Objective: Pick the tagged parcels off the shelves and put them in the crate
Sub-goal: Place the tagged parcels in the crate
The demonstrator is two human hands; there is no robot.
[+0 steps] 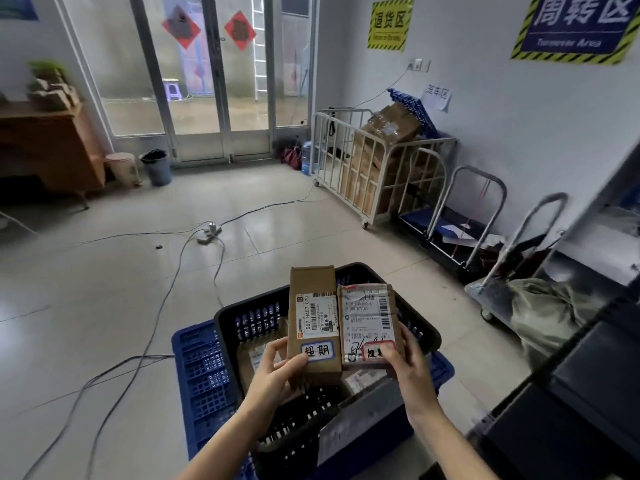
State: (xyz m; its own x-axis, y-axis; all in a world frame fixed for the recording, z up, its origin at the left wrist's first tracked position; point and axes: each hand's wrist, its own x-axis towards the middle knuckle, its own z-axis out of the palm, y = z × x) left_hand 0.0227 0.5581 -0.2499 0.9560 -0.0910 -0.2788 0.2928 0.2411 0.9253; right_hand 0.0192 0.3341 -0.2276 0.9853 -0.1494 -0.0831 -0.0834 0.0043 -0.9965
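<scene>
My left hand [277,367] grips the near end of a long brown cardboard parcel [313,306] with a blue-edged handwritten tag. Beside it, my right hand [403,362] grips a shorter tape-wrapped parcel [369,317] with a red-edged tag. Both parcels are held side by side, labels up, above the black slatted crate [242,313]. The crate sits on a blue plastic pallet [202,368] on the floor. Other labelled parcels [258,355] lie inside the crate, partly hidden by my hands.
Cables [162,306] and a power strip [209,233] trail across the tiled floor ahead. A white cage trolley [377,168] full of cartons and two hand trucks [485,216] stand along the right wall. Dark shelving [588,375] is close on my right. Glass doors lie ahead.
</scene>
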